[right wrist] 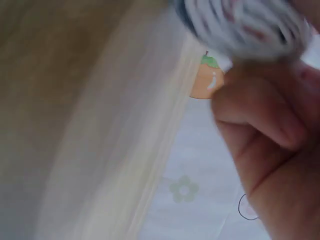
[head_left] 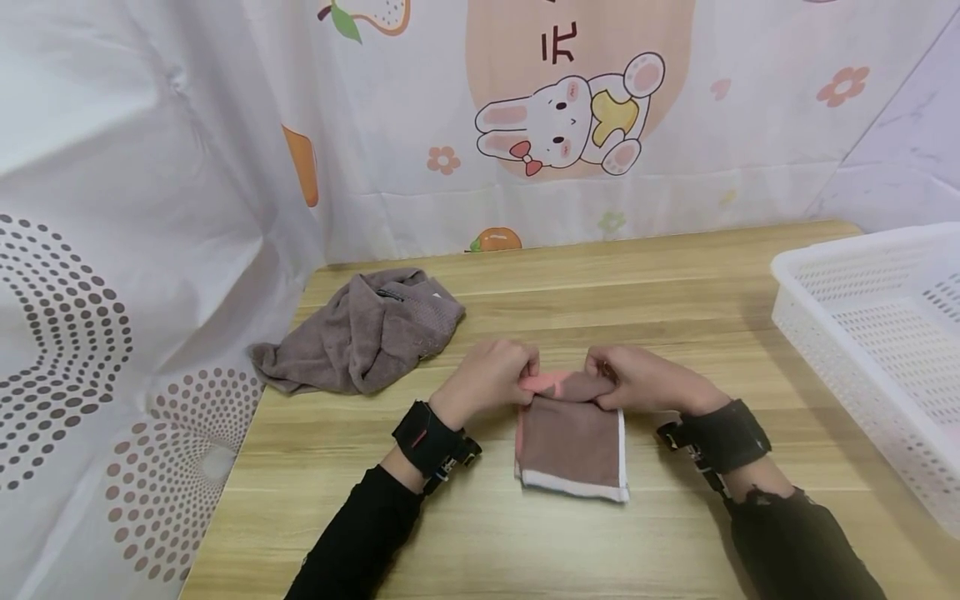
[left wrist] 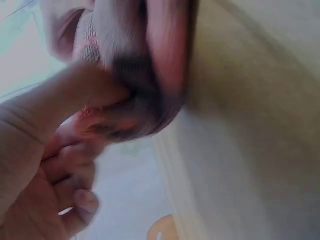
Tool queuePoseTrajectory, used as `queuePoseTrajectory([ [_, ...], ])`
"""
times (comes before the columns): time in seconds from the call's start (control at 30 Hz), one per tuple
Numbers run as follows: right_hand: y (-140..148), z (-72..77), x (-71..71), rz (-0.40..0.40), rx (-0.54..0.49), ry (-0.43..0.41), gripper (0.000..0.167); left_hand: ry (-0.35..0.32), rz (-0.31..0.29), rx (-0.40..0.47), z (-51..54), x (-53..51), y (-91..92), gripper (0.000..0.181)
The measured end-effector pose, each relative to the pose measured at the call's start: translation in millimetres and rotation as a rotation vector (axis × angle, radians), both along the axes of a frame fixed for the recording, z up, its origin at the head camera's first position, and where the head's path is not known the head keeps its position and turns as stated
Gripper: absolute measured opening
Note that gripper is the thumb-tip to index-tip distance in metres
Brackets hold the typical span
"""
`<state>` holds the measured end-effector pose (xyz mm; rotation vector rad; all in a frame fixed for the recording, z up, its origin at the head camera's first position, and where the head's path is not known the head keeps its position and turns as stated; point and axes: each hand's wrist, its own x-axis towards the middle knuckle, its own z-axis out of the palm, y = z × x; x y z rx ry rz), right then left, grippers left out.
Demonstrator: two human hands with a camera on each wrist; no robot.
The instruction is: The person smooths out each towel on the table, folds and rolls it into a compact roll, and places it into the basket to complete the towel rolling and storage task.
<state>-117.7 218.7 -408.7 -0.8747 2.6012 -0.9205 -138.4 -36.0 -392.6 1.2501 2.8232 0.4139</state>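
Half-rolled towel (head_left: 572,442), centre – matt cloth, smooth-looking. Bunched towel (head_left: 375,333), left – rougher terry. Tabletop (head_left: 465,542): smooth wood-grain, slight sheen. Basket (head_left: 847,371), right edge: perforated plastic.

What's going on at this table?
Someone is handling a small brown-and-pink cloth on the wooden table. The cloth is partly rolled up: the left-hand grip pinches the left end of the roll, the right-hand grip the right end. The unrolled part lies on the near side. A crumpled greyish-brown towel lies to the left, and a white basket sits to the right.
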Motion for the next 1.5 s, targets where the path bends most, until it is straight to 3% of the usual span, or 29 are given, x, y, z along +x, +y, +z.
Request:
queuePoseTrajectory([
  [0.13,-3.2,-0.5,0.0,-0.041,0.017,0.040,0.029,0.047,0.015,0.014,-2.5,-0.7,0.9,0.018],
  [0.3,-5.2,-0.7,0.6,-0.037,0.014,0.076,0.033,0.056,0.007,-0.003,-3.7,-1.7,0.0,0.018],
  [0.47,-6.2,1.8,2.8,-0.014,0.025,0.109,0.036,0.044,-0.031,-0.004,-3.4,-1.5,-1.5,0.018],
  [0.7,-3.3,4.8,5.3,0.046,0.044,0.129,0.036,-0.026,-0.065,0.011,-1.6,1.4,-1.6,0.023],
  [0.87,6.6,4.1,5.2,0.130,-0.076,0.054,0.024,-0.048,-0.081,-0.050,7.1,6.8,-1.7,0.029],
  [1.03,11.5,5.1,5.3,0.183,-0.128,-0.012,0.007,-0.048,-0.103,-0.092,15.0,9.8,-4.8,0.018],
  [1.07,11.6,5.5,5.2,0.180,-0.127,-0.029,0.008,-0.054,-0.110,-0.090,15.3,9.2,-5.1,0.015],
  [1.23,11.2,6.9,5.8,0.109,-0.085,-0.113,0.044,-0.126,-0.113,-0.047,13.5,2.9,-5.5,0.006],
  [1.37,12.8,7.2,6.5,0.056,-0.022,-0.173,0.038,-0.198,-0.084,-0.018,11.2,-2.2,-5.4,0.014],
  [1.5,13.7,6.0,5.0,0.058,0.002,-0.199,0.040,-0.256,-0.073,-0.018,9.2,-4.2,-6.9,0.027],
])
